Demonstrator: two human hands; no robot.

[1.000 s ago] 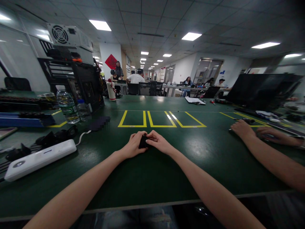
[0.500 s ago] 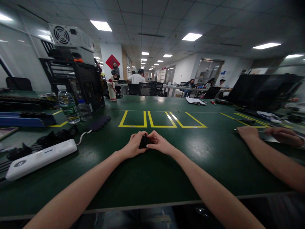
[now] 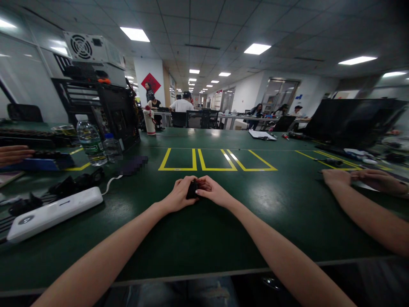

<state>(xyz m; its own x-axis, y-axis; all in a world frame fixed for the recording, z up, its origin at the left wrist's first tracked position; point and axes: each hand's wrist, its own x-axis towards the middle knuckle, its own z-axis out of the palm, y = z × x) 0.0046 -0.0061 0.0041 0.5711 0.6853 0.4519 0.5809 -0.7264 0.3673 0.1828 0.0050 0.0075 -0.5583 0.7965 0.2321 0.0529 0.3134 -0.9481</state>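
Note:
A small black block-like object (image 3: 192, 190) sits between my two hands, low over the green table (image 3: 204, 238); its exact kind is too dark to make out. My left hand (image 3: 179, 194) wraps round its left side, thumb below and fingers over the top. From the right, my right hand (image 3: 212, 190) closes on the same object with curled fingers and thumb. Much of the object is covered by the fingers. Just beyond the hands, yellow tape outlines (image 3: 217, 169) mark the tabletop.
To the left lie a white power strip (image 3: 57, 213), dark cables (image 3: 76, 181), a water bottle (image 3: 91, 143) and a computer case (image 3: 118, 113). At right, a co-worker's hands (image 3: 335, 177) rest near a screwdriver (image 3: 329, 161). Another person's hand (image 3: 14, 155) shows at the left edge.
Another person's hand has come in at the left edge, over the blue tray. The co-worker's hands at right have drawn slightly closer together. My own hands have barely moved.

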